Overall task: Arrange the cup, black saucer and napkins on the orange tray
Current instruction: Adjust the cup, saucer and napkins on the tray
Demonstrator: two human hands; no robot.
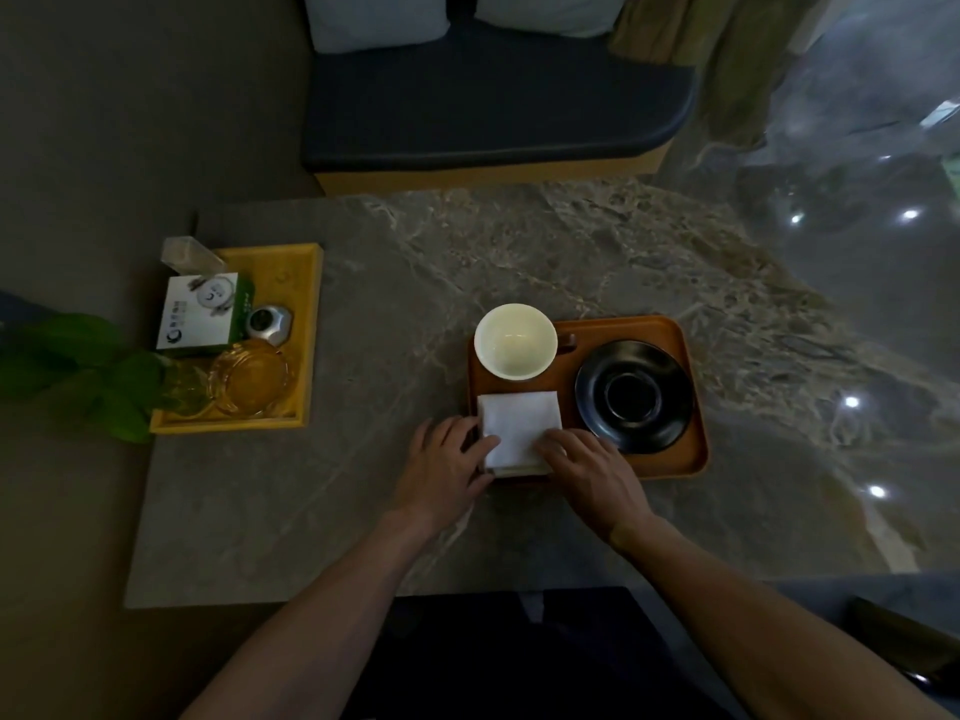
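The orange tray (pixel 680 462) lies on the marble table. A white cup (pixel 515 341) stands upright at its far left corner, empty. The black saucer (pixel 635 396) lies on the tray's right half. A stack of white napkins (pixel 519 423) sits at the tray's near left corner. My left hand (pixel 441 472) touches the stack's left edge with fingers and thumb. My right hand (pixel 587 472) rests its fingers on the stack's near right part. Both hands hide the stack's near edge in part.
A yellow tray (pixel 306 345) at the table's left holds a white and green box (pixel 200 314), a silver object (pixel 269 324), a glass ashtray (pixel 252 376) and a clear holder. A green plant (pixel 78 366) overhangs the left edge. A dark bench stands beyond the table.
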